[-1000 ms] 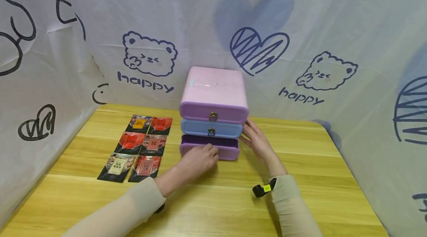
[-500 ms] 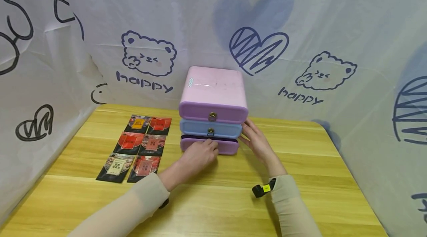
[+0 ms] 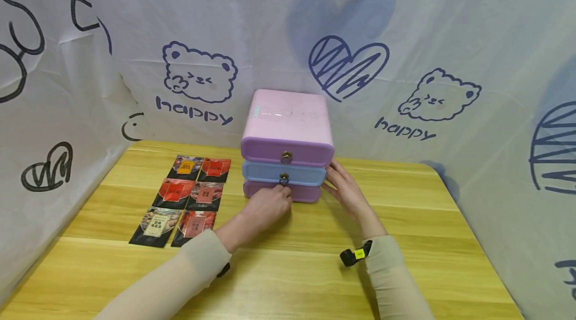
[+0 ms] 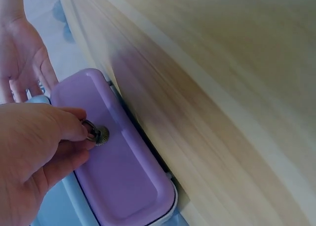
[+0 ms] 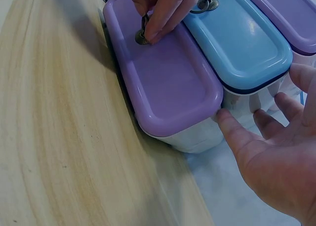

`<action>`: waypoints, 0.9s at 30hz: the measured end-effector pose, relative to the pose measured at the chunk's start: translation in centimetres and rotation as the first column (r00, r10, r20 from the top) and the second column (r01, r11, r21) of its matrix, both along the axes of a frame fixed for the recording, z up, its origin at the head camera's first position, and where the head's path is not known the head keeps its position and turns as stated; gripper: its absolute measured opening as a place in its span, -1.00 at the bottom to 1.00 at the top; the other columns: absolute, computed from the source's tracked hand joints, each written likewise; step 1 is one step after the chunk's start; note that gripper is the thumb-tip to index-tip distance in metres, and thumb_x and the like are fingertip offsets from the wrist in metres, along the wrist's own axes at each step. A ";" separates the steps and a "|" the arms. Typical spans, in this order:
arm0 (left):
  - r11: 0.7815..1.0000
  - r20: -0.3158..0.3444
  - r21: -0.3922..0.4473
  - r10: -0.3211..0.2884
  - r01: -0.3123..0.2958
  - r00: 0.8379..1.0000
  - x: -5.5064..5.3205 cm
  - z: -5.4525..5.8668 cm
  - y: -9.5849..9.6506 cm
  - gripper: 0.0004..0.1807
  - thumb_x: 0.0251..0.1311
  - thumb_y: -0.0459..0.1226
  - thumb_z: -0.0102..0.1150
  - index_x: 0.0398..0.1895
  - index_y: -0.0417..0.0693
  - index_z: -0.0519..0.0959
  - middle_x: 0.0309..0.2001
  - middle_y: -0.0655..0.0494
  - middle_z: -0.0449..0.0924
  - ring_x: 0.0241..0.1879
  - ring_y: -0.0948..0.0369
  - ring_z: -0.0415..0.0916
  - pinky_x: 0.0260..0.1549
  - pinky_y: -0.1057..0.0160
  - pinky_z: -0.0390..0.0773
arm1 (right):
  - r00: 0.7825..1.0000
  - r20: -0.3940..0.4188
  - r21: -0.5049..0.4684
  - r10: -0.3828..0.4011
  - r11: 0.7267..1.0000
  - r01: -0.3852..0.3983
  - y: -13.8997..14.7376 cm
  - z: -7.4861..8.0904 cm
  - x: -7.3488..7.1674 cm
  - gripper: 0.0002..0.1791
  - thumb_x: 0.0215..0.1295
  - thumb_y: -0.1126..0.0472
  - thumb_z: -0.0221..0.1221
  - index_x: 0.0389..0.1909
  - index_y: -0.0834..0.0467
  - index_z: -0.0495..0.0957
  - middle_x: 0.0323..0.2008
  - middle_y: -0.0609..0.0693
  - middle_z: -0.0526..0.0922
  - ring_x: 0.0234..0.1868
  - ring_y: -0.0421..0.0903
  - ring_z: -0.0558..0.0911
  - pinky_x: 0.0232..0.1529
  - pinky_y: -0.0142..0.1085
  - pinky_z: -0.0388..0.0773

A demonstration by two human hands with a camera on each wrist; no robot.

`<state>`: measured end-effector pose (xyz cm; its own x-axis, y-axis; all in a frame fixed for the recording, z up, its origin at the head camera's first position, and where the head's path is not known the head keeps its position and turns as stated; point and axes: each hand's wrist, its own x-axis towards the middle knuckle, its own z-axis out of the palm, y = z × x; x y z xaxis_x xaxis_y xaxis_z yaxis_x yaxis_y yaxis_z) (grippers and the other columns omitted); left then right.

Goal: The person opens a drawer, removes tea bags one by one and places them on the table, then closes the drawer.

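A small three-drawer cabinet (image 3: 292, 115) stands at the back of the table, with a pink top and purple, blue and purple drawer fronts. My left hand (image 3: 267, 206) pinches the metal ring pull (image 4: 91, 131) of the bottom purple drawer (image 4: 123, 176) between thumb and fingers. That drawer sits flush with the cabinet in the head view. My right hand (image 3: 348, 191) rests its extended fingertips (image 5: 228, 118) against the cabinet's right side. The blue middle drawer (image 5: 242, 33) is closed, its own ring pull (image 5: 206, 4) hanging free.
Several flat black and red sachets (image 3: 174, 192) lie in two columns on the wooden table (image 3: 315, 280), left of the cabinet. A white printed cloth (image 3: 274, 20) hangs behind and along both sides.
The bottom drawer has slid back into the cabinet, pushed by my left hand, and its dark interior no longer shows. My right hand has stayed in place at the cabinet's side.
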<state>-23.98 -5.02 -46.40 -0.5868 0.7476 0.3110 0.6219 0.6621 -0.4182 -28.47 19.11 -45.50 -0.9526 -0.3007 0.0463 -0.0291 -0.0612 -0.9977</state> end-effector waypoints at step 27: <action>0.988 0.074 0.153 -0.012 0.000 0.997 0.4 0.2 -0.5 -0.94 0.23 -0.29 0.31 -0.30 -0.05 0.74 -0.18 0.08 0.67 -0.24 0.12 0.60 -0.39 0.20 0.63 | 0.997 -0.036 0.078 -0.075 0.994 0.078 0.4 0.5 0.1 -0.35 0.68 0.06 -0.09 0.65 0.19 0.06 0.60 0.19 0.14 0.53 0.22 0.29 0.47 0.06 0.34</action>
<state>-23.61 -5.54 -46.22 -0.6082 0.6984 0.3772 0.6515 0.7107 -0.2653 -28.39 19.47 -45.01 -0.9713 -0.2308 0.0570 -0.0637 0.0218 -0.9977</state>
